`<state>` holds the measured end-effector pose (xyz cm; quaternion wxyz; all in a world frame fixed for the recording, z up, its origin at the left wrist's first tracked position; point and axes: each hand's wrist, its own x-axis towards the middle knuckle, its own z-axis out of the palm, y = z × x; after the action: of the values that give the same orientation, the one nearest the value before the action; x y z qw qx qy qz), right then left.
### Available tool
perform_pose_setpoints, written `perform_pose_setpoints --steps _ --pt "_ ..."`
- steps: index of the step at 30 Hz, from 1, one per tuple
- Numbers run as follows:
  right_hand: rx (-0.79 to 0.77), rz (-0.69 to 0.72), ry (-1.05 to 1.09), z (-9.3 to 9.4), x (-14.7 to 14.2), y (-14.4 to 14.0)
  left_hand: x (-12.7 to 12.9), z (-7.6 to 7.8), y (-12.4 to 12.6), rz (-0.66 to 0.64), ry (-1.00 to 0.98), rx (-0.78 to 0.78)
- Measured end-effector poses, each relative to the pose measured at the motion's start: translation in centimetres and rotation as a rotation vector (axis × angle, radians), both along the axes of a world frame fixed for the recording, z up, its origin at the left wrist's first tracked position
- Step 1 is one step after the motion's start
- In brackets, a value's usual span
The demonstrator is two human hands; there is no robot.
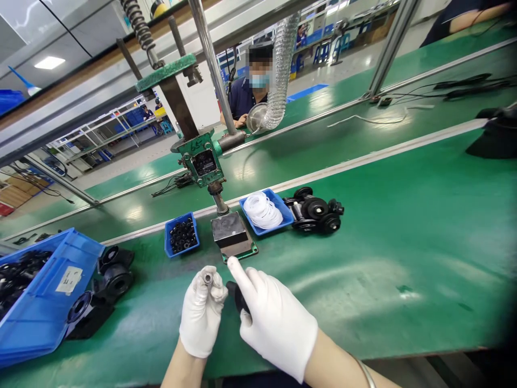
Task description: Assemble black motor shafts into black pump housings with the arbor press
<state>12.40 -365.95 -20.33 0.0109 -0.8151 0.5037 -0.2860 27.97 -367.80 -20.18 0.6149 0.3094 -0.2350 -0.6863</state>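
Both of my hands wear white gloves and hover over the green bench near its front edge. My left hand [202, 310] pinches a small grey metal sleeve [208, 278] upright between its fingertips. My right hand [272, 320] grips a black part [238, 295], mostly hidden by the palm, with the index finger stretched toward the press base. Just beyond the hands stands a small hand press [202, 159] with a metal block [230, 229] on its green base plate.
A small blue tray of black rings [181, 235] sits left of the press, a blue tray of white rings [264, 211] right of it. Black assembled parts [317, 211] lie further right. A large blue bin [44, 296] and black housings [115, 272] are at left. A person sits across the bench.
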Motion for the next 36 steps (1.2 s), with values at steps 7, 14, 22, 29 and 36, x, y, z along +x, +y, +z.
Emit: perform_pose_setpoints --steps 7,14,22,29,36 --pt "-0.074 0.018 0.11 0.8 1.2 0.7 0.1 0.0 0.7 0.027 -0.163 0.012" --pt "-0.108 -0.019 0.167 0.9 2.2 0.4 -0.2 -1.1 0.8 0.23 -0.315 -0.032" --pt "-0.136 -0.042 0.192 0.8 2.4 0.1 0.6 -2.2 1.4 0.447 -0.681 -0.301" --pt "0.097 0.008 0.193 0.3 1.0 -0.6 1.9 -0.3 0.2 0.267 -0.172 -0.187" --pt "0.49 -0.109 -0.41 0.2 -3.6 -1.6 2.7 -0.4 0.5 0.156 0.114 -0.015"
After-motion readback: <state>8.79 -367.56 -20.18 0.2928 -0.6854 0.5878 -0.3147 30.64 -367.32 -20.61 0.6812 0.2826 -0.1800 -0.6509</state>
